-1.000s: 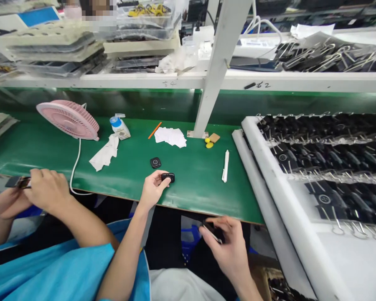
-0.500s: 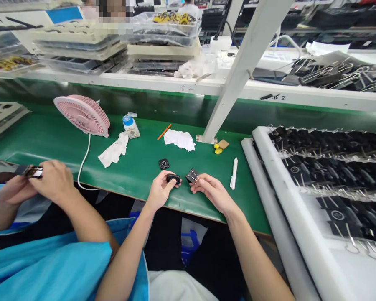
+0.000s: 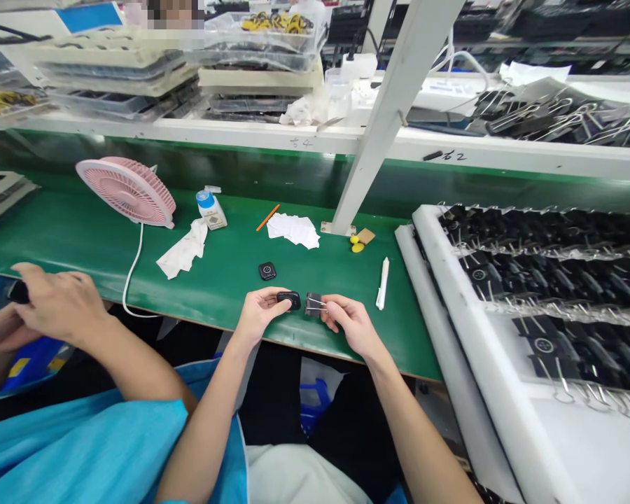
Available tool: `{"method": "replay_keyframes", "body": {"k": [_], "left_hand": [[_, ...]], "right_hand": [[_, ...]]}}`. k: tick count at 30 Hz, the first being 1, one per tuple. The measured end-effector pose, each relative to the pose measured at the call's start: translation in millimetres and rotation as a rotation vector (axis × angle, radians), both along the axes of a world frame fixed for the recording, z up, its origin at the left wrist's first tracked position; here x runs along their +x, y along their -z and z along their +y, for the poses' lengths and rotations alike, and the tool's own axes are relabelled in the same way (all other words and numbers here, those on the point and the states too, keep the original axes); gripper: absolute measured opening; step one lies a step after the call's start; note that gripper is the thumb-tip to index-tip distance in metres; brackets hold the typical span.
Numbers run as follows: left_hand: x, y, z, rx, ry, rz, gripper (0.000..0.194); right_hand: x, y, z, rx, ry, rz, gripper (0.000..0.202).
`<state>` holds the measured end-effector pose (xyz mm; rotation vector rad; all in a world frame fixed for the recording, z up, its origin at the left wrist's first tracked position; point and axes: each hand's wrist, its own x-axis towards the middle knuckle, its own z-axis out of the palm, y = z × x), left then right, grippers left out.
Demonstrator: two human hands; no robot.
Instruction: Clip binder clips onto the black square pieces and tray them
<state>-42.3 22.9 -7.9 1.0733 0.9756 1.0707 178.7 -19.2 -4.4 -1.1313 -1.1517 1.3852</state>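
— Over the front edge of the green table (image 3: 341, 269), how much done, and how much not?

— Judging by this view alone, somewhere in the middle with the black case (image 3: 294, 299).

— Where, exactly?

— Between thumb and fingers of the left hand (image 3: 261, 311), firmly pinched at one side, near the table's front edge. No clip on it yet, as far as visible.

— And with the right hand (image 3: 349, 322)?

— Also a pinch, on the wire handles of a clip (image 3: 312, 304). Just beside the case, but with a narrow gap, so not touching. (Mouth of the clip spread or pressed together? Impossible to tell at so small a size.)

— Anything further along?

— Inside the white tray (image 3: 465, 308) on the right, yes: black pieces (image 3: 544, 346) in rows, with clips along them, probably done up to this stage. Too crowded for counting.

— And not done?

— Besides the case in the fingers, perhaps also the second case (image 3: 267, 271), lying flat on the table beyond the left hand, without any clip. Up on the shelf (image 3: 315, 140), at the right, a heap of loose clips (image 3: 551, 115).
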Motion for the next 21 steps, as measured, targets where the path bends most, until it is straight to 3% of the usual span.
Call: {"method": "replay_keyframes", "body": {"k": [8, 15, 18, 21], "left_hand": [[3.6, -6.7, -3.8, -0.02, 0.039, 0.024, 0.035], [1.8, -7.7, 1.1, 0.004, 0.06, 0.103, 0.036], [-0.3, -9.5, -3.0, 0.009, 0.031, 0.19, 0.039], [-2.7, -7.4, 0.2, 0.1, -0.111, 0.236, 0.039]], "right_hand": [[2.6, -0.1, -4.6, 0.14, -0.082, -0.25, 0.048], [-4.2, -3.4, 3.5, 0.144, -0.074, -0.268, 0.044], [-14.0, -9.5, -14.4, 0.092, 0.023, -0.198, 0.051], [-9.0, -20.8, -54.3, 0.035, 0.071, -0.113, 0.07]]}}
